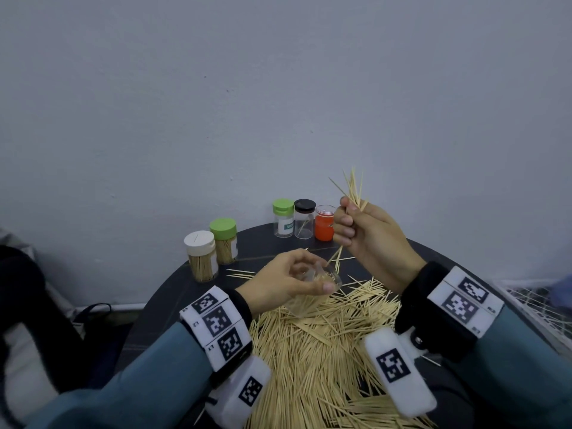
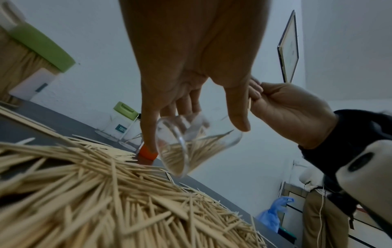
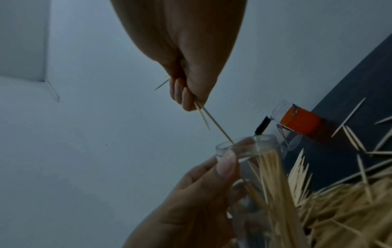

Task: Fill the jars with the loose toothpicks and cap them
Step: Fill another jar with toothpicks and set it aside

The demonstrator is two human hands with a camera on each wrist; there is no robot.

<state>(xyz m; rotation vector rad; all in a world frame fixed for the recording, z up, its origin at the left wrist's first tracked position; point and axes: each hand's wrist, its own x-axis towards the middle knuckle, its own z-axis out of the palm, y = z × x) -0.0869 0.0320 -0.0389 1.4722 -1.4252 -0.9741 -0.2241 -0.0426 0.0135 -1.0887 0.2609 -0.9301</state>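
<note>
A clear, glossy jar (image 1: 322, 281) of what looks like smooth plastic is seen at the centre of the head view, with pale wooden toothpicks showing through its wall. The loose toothpicks (image 1: 325, 351) heaped in the lower middle are of bare, matt light wood. The tabletop (image 1: 173, 292) beneath is dark and matt. At the upper centre of the tabletop, smooth plastic lids are seen: a green lid (image 1: 283, 206), a glossy black lid (image 1: 305, 205), and a matt white lid (image 1: 199, 242) further left. The sleeves (image 1: 148, 366) are of matt blue-grey cloth.
</note>
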